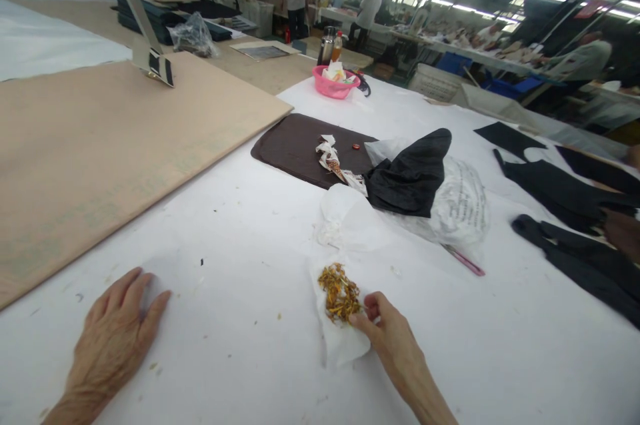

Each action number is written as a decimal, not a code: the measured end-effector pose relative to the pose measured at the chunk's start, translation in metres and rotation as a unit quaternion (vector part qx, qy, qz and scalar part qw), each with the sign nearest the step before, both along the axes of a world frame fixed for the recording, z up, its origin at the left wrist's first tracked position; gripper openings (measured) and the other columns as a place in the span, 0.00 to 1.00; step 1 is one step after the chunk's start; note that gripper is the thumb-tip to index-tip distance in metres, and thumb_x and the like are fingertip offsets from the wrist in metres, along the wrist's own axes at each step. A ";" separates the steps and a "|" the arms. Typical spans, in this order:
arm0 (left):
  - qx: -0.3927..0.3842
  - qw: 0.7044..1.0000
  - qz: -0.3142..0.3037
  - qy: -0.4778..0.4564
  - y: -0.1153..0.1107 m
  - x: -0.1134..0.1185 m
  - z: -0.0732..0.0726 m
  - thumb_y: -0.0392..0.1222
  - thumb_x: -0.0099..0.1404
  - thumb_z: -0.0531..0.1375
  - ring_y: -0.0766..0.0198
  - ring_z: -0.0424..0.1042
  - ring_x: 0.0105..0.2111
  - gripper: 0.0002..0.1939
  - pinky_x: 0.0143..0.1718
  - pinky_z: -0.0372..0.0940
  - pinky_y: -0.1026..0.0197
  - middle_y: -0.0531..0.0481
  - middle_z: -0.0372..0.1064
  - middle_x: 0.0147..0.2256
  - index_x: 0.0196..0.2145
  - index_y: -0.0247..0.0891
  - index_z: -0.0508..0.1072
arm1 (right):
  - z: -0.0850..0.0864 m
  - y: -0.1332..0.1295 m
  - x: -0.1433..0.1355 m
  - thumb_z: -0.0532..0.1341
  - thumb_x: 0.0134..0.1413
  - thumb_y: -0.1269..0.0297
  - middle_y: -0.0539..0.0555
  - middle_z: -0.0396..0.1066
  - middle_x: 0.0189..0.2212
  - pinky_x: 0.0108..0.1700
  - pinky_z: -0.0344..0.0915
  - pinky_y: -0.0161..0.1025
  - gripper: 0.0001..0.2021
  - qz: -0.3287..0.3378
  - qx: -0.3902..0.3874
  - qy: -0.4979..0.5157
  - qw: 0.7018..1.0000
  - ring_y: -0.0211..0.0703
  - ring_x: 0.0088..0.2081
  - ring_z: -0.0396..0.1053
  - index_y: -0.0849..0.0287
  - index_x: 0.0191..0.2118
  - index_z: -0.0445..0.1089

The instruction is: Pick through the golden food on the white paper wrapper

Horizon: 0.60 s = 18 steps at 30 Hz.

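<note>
A heap of yellow-brown dried shreds, like dried petals (340, 293), lies on a sheet of white tissue paper (345, 345) on the white-covered table. My right hand (385, 325) is at the right edge of this tissue, thumb and fingers drawn together in a pinch beside the heap. What sits between the fingertips, if anything, is too small to tell. To the left, my left hand (117, 325) rests palm down on the white surface, fingers stretched out, holding nothing. Beyond the heap lies another thin white sheet (345, 218).
A dark brown mat (295, 145) holds crumpled white paper (327, 148). Beside it are black cloth (410, 175), a clear plastic bag (463, 201) and a pink-handled tool (465, 260). Left stands a large tan board (100, 138); farther back, a pink basket (335, 87). Black cut pieces (555, 191) lie right.
</note>
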<state>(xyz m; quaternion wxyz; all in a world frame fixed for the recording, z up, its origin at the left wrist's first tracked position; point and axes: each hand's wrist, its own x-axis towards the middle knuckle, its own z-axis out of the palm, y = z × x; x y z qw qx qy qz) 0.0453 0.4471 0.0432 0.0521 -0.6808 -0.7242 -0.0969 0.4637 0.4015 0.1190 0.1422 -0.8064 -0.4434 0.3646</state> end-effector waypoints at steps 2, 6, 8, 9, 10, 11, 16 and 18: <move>0.000 1.000 0.000 0.001 0.000 0.001 0.001 0.59 0.65 0.33 0.46 0.59 0.54 0.38 0.57 0.54 0.48 0.34 0.59 0.55 0.50 0.24 0.65 | -0.008 0.000 -0.004 0.55 0.40 0.54 0.50 0.62 0.26 0.31 0.56 0.39 0.16 -0.015 0.002 0.045 0.999 0.42 0.28 0.61 0.58 0.36 0.60; 0.009 1.000 -0.001 0.001 0.000 0.003 0.002 0.58 0.66 0.34 0.47 0.59 0.54 0.37 0.57 0.55 0.48 0.35 0.59 0.54 0.50 0.25 0.65 | -0.018 -0.006 -0.007 0.54 0.35 0.54 0.46 0.54 0.20 0.26 0.51 0.37 0.17 -0.041 0.006 0.144 0.989 0.39 0.24 0.54 0.59 0.33 0.61; 0.012 1.000 0.001 0.004 0.000 0.003 0.002 0.58 0.67 0.34 0.47 0.59 0.53 0.36 0.57 0.55 0.49 0.36 0.59 0.54 0.51 0.26 0.65 | -0.019 -0.014 -0.008 0.54 0.33 0.53 0.46 0.51 0.19 0.26 0.48 0.36 0.17 -0.033 0.007 0.159 0.987 0.37 0.23 0.51 0.59 0.31 0.61; 0.010 1.000 0.003 0.005 0.000 0.003 0.002 0.57 0.67 0.35 0.47 0.59 0.53 0.35 0.57 0.55 0.49 0.36 0.59 0.55 0.51 0.26 0.65 | -0.018 -0.020 -0.008 0.54 0.33 0.53 0.45 0.50 0.19 0.26 0.47 0.36 0.17 -0.022 0.008 0.158 0.987 0.37 0.23 0.50 0.60 0.31 0.61; 0.008 1.000 0.006 0.006 0.000 0.003 0.002 0.56 0.67 0.35 0.47 0.58 0.54 0.34 0.57 0.55 0.49 0.36 0.59 0.55 0.51 0.27 0.65 | -0.018 -0.027 -0.008 0.53 0.34 0.53 0.46 0.50 0.20 0.27 0.47 0.37 0.17 -0.008 0.011 0.152 0.988 0.38 0.24 0.49 0.60 0.31 0.62; 0.005 1.000 0.008 0.006 -0.001 0.003 0.003 0.56 0.67 0.35 0.47 0.58 0.54 0.33 0.57 0.54 0.49 0.37 0.58 0.55 0.51 0.27 0.64 | -0.017 -0.035 -0.007 0.53 0.36 0.54 0.46 0.51 0.20 0.28 0.47 0.37 0.16 0.008 0.014 0.141 0.990 0.38 0.24 0.50 0.59 0.32 0.62; -0.009 1.000 -0.002 -0.029 -0.006 0.008 0.009 0.54 0.67 0.40 0.48 0.56 0.55 0.30 0.58 0.51 0.49 0.35 0.57 0.56 0.52 0.26 0.63 | -0.012 -0.081 -0.004 0.51 0.44 0.60 0.47 0.58 0.23 0.31 0.51 0.37 0.12 0.083 -0.023 0.053 0.995 0.40 0.27 0.56 0.56 0.36 0.64; -0.029 0.997 0.009 -0.068 -0.005 0.008 0.015 0.53 0.66 0.42 0.48 0.54 0.56 0.30 0.60 0.49 0.50 0.36 0.55 0.57 0.53 0.26 0.62 | -0.008 -0.100 -0.003 0.50 0.45 0.64 0.48 0.63 0.26 0.33 0.53 0.37 0.12 0.110 -0.035 0.031 0.993 0.41 0.30 0.60 0.55 0.37 0.65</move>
